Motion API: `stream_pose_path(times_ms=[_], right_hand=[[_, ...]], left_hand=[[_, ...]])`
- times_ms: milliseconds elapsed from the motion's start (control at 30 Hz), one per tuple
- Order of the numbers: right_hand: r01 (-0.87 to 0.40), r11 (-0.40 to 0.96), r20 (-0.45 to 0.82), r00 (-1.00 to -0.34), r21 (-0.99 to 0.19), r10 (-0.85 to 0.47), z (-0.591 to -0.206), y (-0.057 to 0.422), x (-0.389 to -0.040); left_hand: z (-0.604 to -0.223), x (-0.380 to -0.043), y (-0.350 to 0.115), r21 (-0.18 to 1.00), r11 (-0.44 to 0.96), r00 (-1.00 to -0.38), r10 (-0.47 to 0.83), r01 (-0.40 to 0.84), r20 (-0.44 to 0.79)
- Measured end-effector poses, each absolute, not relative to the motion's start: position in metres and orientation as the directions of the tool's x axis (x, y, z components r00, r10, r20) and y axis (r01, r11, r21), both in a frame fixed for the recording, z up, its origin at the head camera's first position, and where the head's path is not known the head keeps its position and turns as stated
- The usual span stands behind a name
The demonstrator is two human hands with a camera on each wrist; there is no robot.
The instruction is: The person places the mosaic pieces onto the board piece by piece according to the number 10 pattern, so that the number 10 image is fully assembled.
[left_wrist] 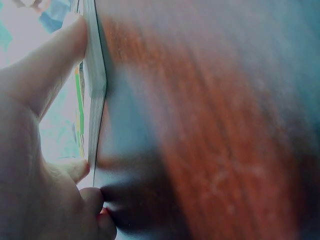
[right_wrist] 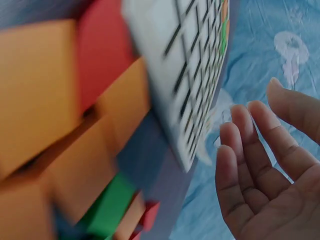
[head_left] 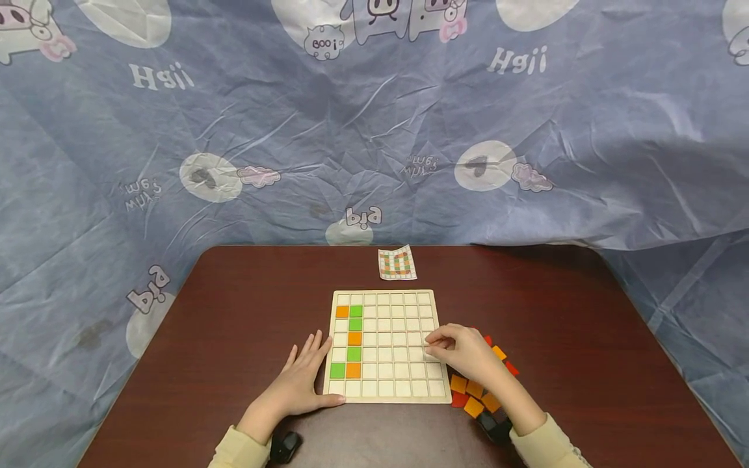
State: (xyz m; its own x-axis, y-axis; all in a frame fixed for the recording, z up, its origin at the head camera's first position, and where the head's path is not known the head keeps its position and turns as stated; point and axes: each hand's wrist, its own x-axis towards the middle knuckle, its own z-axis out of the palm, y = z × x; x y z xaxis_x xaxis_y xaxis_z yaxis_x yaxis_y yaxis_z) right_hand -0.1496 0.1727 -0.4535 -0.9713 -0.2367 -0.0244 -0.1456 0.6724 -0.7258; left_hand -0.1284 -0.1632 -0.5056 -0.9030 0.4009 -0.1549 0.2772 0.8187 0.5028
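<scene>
A pale wooden grid board (head_left: 402, 387) lies on the table, with several green and orange square tiles in its two left columns. My left hand (head_left: 298, 383) rests at its left side, fingers spread. The left thumb (left_wrist: 60, 55) lies along the board's near edge, and the fingertips touch its left edge. Over the board's right edge hovers my right hand (head_left: 465, 351), fingers loosely bent. In the right wrist view nothing lies between the right thumb and fingers (right_wrist: 265, 125). Loose orange tiles (head_left: 459, 384) and red tiles lie by the right forearm, partly hidden beneath it.
A small paper card (head_left: 397, 263) printed with a coloured grid lies behind the board, near the table's far edge. The dark brown table (head_left: 246, 312) meets a blue patterned cloth (head_left: 351, 130). A green tile (right_wrist: 109, 205) shows among the loose ones.
</scene>
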Motion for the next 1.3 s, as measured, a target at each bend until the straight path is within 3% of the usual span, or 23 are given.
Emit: stream_pose_path(times_ms=[533,900,1300], right_hand=[[-0.016,0.763,-0.071,-0.994,-0.647,-0.082,-0.479,0.231,-0.14],[-0.016,0.816,-0.082,-0.994,-0.578,-0.077,-0.482,0.236,-0.138],[0.011,0.812,-0.154,-0.983,-0.583,-0.097,-0.477,0.234,-0.14]], left_hand=[[-0.506,-0.127,-0.163,0.501,0.818,-0.902,0.404,0.282,-0.15],[-0.507,-0.127,-0.163,0.51,0.812,-0.9,0.409,0.282,-0.152],[-0.507,-0.127,-0.164,0.51,0.813,-0.9,0.408,0.281,-0.154]])
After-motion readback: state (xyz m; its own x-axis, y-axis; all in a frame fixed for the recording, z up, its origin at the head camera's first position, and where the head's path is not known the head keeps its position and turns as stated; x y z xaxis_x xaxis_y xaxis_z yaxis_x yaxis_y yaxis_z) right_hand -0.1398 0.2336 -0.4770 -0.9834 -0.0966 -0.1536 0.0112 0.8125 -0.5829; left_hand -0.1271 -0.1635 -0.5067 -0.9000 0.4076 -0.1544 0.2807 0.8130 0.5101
